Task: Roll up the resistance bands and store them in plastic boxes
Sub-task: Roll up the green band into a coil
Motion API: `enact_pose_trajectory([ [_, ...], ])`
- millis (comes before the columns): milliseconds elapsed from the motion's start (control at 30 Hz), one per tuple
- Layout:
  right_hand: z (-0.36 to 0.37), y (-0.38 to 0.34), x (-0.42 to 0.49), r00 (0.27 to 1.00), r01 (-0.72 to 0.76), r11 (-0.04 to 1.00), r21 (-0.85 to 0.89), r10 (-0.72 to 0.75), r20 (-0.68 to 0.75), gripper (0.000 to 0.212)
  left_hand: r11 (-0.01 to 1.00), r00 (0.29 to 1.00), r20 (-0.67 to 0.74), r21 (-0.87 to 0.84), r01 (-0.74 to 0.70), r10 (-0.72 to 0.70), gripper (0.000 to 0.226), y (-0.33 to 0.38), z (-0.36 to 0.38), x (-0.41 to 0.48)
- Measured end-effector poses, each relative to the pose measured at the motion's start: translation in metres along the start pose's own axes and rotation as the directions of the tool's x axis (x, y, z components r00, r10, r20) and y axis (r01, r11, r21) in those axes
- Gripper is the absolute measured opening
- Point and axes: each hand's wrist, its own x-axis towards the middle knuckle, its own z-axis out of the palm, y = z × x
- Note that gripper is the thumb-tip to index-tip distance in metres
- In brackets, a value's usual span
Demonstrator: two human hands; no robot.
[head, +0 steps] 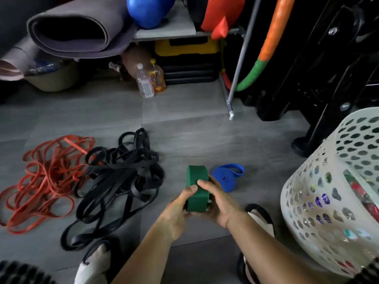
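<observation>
Landmark = green band roll (196, 187).

- Closest to camera: left foot (94, 261) below-left of the roll, right foot (260, 220) below-right. Both in dark sandals over light socks, flat on the grey tile floor (194, 130).
- Left hand (176, 214) grips the roll's left side and right hand (219, 203) its right side. Fingers are curled round it and both thumbs are pressed on the face toward the camera. The roll is held above the floor, between the feet.
- Blue band roll (224, 179) is just right of the green roll and slightly beyond it. It lies flat on the floor with a loose loop at the tail.
- Black bands (121, 171) are left of the roll in a tangled, unrolled heap.
- Orange bands (47, 177) are further left, also tangled, and touch the black heap.
- White perforated basket (307, 181) is well right of the roll. Coloured items show through the holes (can't tell what they are).
- Beyond the roll, a clear bottle (144, 83) and an orange-filled bottle (159, 78) stand side by side.
- Yellow-and-black case (188, 58) is behind those, under a shelf.
- Far left of the roll is a rolled grey mat (82, 29), with a blue ball (146, 11) next to it on the shelf.
- Far right is an orange-green hoop (264, 52).
</observation>
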Motion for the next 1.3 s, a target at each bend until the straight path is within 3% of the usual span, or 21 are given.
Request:
enact_pose_trajectory([
  [133, -0.03, -0.011, 0.059, 0.988, 0.025, 0.998, -0.053, -0.033, -0.153, 0.037, 0.999, 0.999, 0.004, -0.024, 0.036, -0.035, 0.06, -0.01, 0.013, 0.053],
  [200, -0.048, -0.025, 0.091, 0.972, 0.069, 0.993, -0.1, -0.09, -0.217, 0.042, 0.999, 1.0, -0.003, 0.044, 0.011, -0.011, 0.063, -0.02, 0.021, 0.084],
  [267, -0.071, -0.047, 0.124, 0.946, 0.131, 0.98, -0.15, -0.169, -0.276, 0.047, 0.97, 0.998, -0.021, 0.238, -0.052, 0.059, 0.066, -0.038, 0.026, 0.114],
  [333, -0.104, -0.073, 0.158, 0.892, 0.175, 0.918, -0.355, -0.3, -0.337, 0.054, 0.807, 0.98, -0.032, 0.573, -0.143, 0.197, 0.069, -0.058, 0.024, 0.146],
  [400, -0.14, -0.099, 0.191, 0.811, 0.147, 0.691, -0.708, -0.494, -0.314, 0.072, 0.427, 0.949, 0.106, 0.874, -0.231, 0.297, 0.068, -0.074, 0.023, 0.175],
  [500, -0.183, -0.127, 0.232, 0.732, -0.001, 0.272, -0.962, -0.655, -0.186, 0.085, -0.023, 0.867, 0.337, 0.935, -0.354, 0.367, 0.071, -0.087, 0.026, 0.213],
  [600, -0.205, -0.141, 0.261, 0.704, -0.097, -0.013, -0.995, -0.707, -0.06, 0.088, -0.255, 0.78, 0.471, 0.882, -0.397, 0.413, 0.073, -0.098, 0.027, 0.249],
  [700, -0.22, -0.135, 0.283, 0.763, -0.125, -0.288, -0.949, -0.64, 0.094, 0.087, -0.269, 0.747, 0.493, 0.87, -0.413, 0.447, 0.059, -0.104, 0.026, 0.271],
  [733, -0.224, -0.133, 0.284, 0.787, -0.123, -0.31, -0.943, -0.61, 0.097, 0.087, -0.265, 0.737, 0.493, 0.87, -0.416, 0.463, 0.057, -0.108, 0.025, 0.275],
  [867, -0.235, -0.122, 0.262, 0.833, -0.105, -0.199, -0.974, -0.553, 0.024, 0.087, -0.259, 0.746, 0.461, 0.888, -0.381, 0.481, 0.057, -0.112, 0.027, 0.271],
  [1033, -0.232, -0.077, 0.226, 0.837, -0.12, -0.099, -0.988, -0.545, -0.047, 0.085, -0.269, 0.826, 0.403, 0.91, -0.316, 0.394, 0.058, -0.108, 0.034, 0.264],
  [1200, -0.229, -0.058, 0.216, 0.856, -0.178, 0.053, -0.983, -0.484, -0.181, 0.078, -0.262, 0.799, 0.394, 0.916, -0.303, 0.454, 0.058, -0.112, 0.034, 0.267],
  [1300, -0.23, -0.058, 0.214, 0.88, -0.144, 0.227, -0.963, -0.415, -0.23, 0.071, -0.268, 0.791, 0.408, 0.911, -0.315, 0.456, 0.061, -0.114, 0.034, 0.268],
])
